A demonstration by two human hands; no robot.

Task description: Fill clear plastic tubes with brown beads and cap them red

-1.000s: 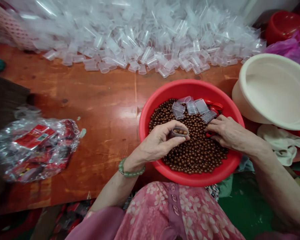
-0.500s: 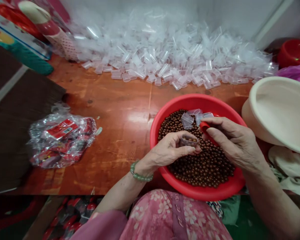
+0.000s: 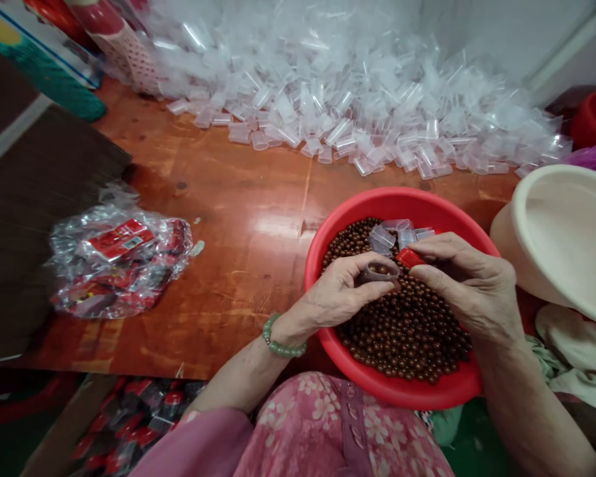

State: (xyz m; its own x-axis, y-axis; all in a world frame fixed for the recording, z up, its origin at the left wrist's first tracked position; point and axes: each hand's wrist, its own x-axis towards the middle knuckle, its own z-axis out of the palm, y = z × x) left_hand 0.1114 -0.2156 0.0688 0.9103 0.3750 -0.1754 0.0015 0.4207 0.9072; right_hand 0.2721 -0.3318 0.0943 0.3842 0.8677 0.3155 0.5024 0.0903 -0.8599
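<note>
My left hand [image 3: 345,291], with a green bead bracelet on its wrist, is closed around a small clear container [image 3: 377,271] that has brown balls inside. Close to its mouth, my right hand [image 3: 469,281] pinches a red cap [image 3: 410,258] between thumb and fingers. Both hands are over a red basin [image 3: 322,228] filled with shiny brown balls [image 3: 407,338]. Several empty clear containers [image 3: 381,238] lie on the balls at the back of the basin.
A big heap of clear containers [image 3: 338,119] spans the back of the wooden table [image 3: 228,225]. At left lies a plastic bag of red packets [image 3: 122,258]. A cream basin [image 3: 526,232] stands at right. Red-capped containers [image 3: 144,417] lie below the table edge.
My right hand has turned the red cap and brought it nearer the container. My left hand has tilted the container a little. The whole view has shifted slightly.
</note>
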